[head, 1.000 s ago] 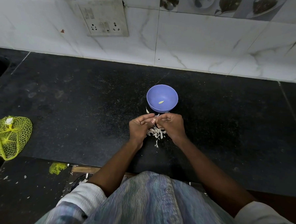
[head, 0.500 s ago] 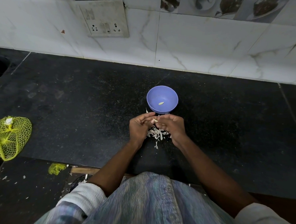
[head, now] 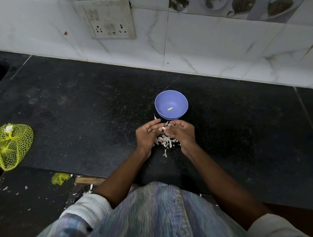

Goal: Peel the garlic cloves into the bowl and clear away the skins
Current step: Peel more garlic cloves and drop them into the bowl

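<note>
Just in front of the blue bowl (head: 171, 104), on the near side of it, the person's two hands meet over a small heap of garlic skins (head: 164, 141). Both hands are curled inward, fingertips close together, and between them sits a pale garlic clove (head: 163, 128). The left hand (head: 146, 134) has its grip narrow, thumb raised and fingers bent around the clove. The right hand (head: 183, 134) is likewise curled, its fingertips pinching at the same clove with a scrap of papery skin showing just above them. How much of the clove each hand covers is hard to tell.

All of this rests on a dark speckled stone bench (head: 80, 103), which runs from the bowl back to a wall of white marble-patterned tiles (head: 210, 48). A grimy switch-and-socket plate (head: 107, 18) is fixed on that wall, behind the bowl and off to its left. Far to the left of the bowl, at the bench's edge, lies a yellow mesh bag (head: 7, 146); a smaller yellow mesh scrap (head: 60, 178) sits lower down, nearer the person, with white flecks scattered around it.

Inside the bowl lies a single peeled clove (head: 170, 109), small and pale, near the middle of the bottom. A few stray skins lie against the bowl's near left side.
</note>
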